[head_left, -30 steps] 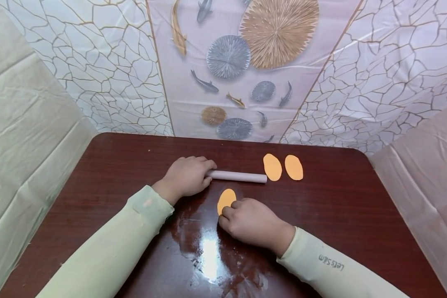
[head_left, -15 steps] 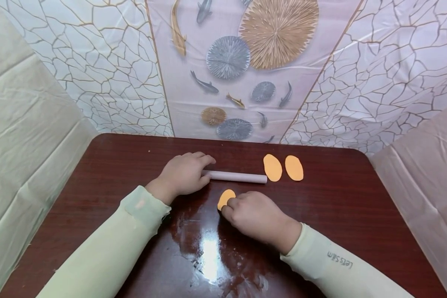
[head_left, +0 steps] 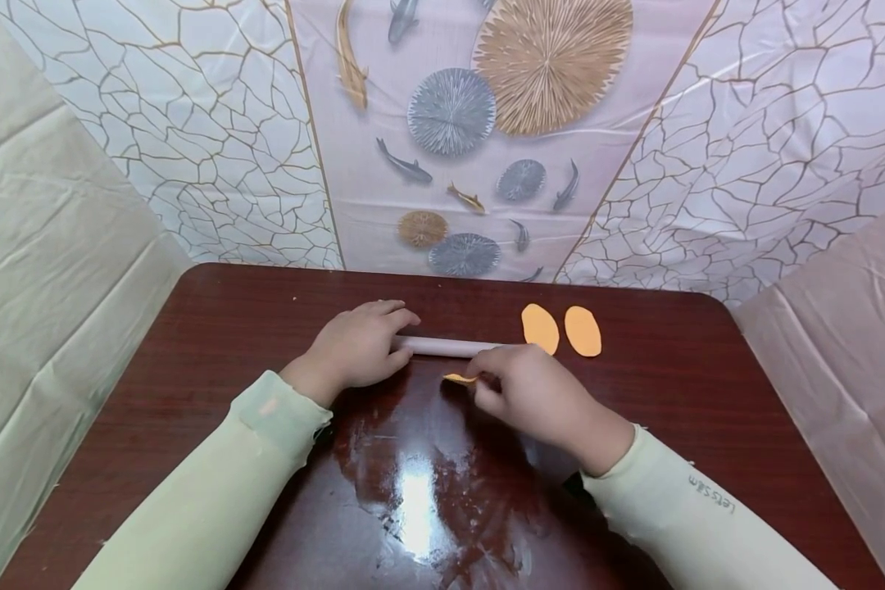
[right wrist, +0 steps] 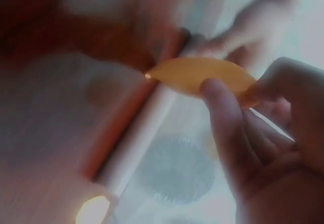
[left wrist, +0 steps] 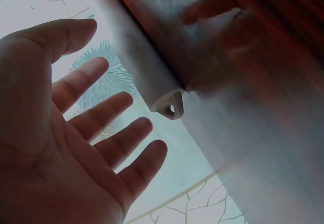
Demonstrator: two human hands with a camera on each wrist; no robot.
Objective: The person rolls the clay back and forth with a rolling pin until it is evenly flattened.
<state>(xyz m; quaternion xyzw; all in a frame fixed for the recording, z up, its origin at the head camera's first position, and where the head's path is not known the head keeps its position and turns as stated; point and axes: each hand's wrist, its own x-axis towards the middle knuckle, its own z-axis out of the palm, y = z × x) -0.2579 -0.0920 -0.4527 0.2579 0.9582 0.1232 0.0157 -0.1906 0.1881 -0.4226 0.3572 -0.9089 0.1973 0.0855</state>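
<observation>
My right hand pinches a thin, flat orange dough oval between thumb and fingers. In the head view this oval is tilted up off the table and seen nearly edge-on. Just behind it lies a pale rolling pin, its right end partly hidden by my right hand. My left hand hovers around the pin's left end with fingers spread. From the left wrist, those fingers look extended and apart from the pin, whose end carries a small holed tab.
Two more orange ovals lie side by side at the back right of the dark wooden table. Wet-looking smears and a light reflection mark the front middle. Patterned sheets hang behind, and pale sheets flank both sides.
My right hand has lifted the orange oval off the table, moving back and right toward the rolling pin. My left hand has loosened from the pin and shifted slightly left.
</observation>
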